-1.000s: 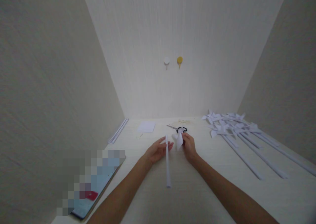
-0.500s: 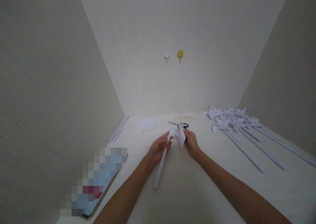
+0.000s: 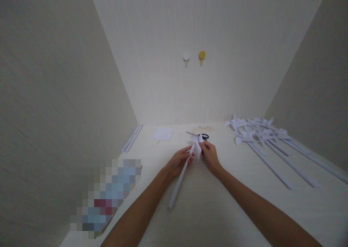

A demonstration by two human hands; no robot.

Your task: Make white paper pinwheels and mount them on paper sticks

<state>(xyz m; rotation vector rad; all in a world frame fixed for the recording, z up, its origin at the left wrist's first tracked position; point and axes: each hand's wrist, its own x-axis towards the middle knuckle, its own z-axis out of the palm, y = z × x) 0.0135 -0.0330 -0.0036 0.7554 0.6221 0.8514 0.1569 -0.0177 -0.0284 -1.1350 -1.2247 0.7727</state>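
Note:
My left hand [image 3: 179, 160] is closed around the upper part of a rolled white paper stick [image 3: 178, 189], which slants down toward me. In my right hand [image 3: 209, 154] a white paper pinwheel [image 3: 198, 151] is pinched between the fingers. The pinwheel is at the stick's upper end; whether the two are joined I cannot tell. Just behind the pinwheel lie scissors [image 3: 204, 136] with black handles, partly hidden by it.
Several finished paper pinwheels [image 3: 246, 135] on sticks lie at the right. A white paper square [image 3: 163, 134] and rolled paper sticks [image 3: 132, 138] are at the back left. A blurred-out bluish object [image 3: 114, 194] lies front left. Two hooks, one yellow [image 3: 201, 54], are on the wall.
The stick's top and the pinwheel have come together, my left hand having shifted slightly right and up. The pinwheel has turned in my right hand. The view has tilted slightly.

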